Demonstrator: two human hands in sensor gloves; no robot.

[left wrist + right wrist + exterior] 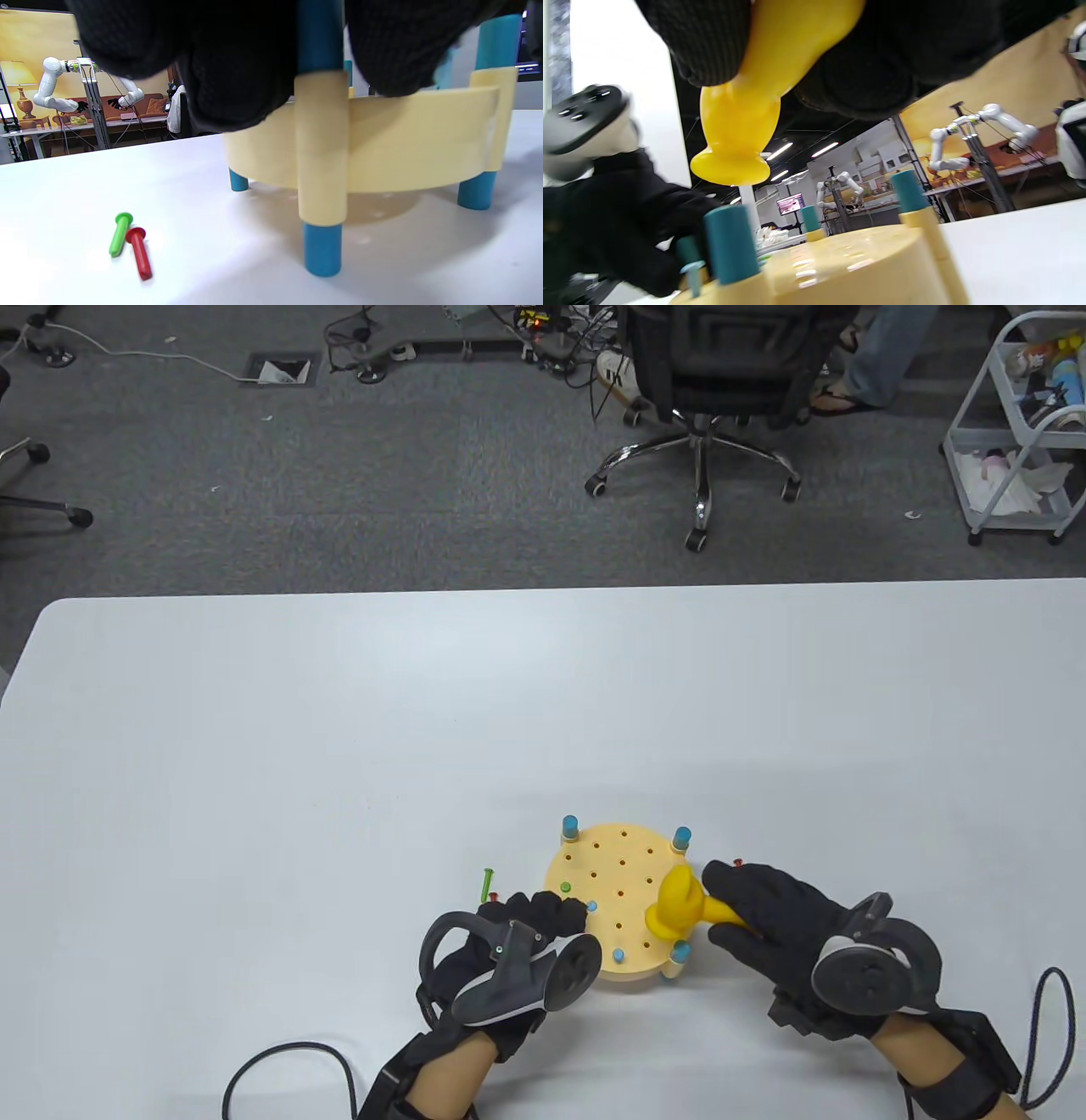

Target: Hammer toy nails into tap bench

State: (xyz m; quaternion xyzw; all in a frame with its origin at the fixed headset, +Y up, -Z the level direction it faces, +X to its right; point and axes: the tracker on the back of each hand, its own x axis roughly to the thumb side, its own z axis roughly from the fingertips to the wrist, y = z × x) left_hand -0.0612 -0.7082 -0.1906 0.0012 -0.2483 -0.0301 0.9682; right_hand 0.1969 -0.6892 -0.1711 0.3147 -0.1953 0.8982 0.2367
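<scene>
On the white desk (339, 746) near its front edge stands the round pale-yellow plastic tap bench (618, 899), a disc dotted with small holes and raised on blue cylindrical legs (322, 248) that pass through pale-yellow sleeves at its rim. The right hand (780, 925) in its black sensor glove grips the handle of a yellow plastic toy hammer (679, 909), its fingers (704, 38) wrapped around the handle; the hammer head hangs above the right part of the bench top, and in the right wrist view its flat face is seen clear of the surface, not touching it. The left hand (526, 933) sits at the bench's left edge, its fingers (237, 63) curled down over the rim beside a blue leg top; next to them a light-blue toy nail (592, 906) stands in a hole, though whether the fingertips actually pinch it cannot be told. A green nail head (565, 887) shows in a hole near the left rim, and another light-blue nail (618, 955) stands near the front rim. On the desk just left of the bench lie a loose green toy nail (119, 234) and a loose red toy nail (140, 253), touching each other at their heads. A small red piece (738, 863) lies on the desk beyond the right hand.
</scene>
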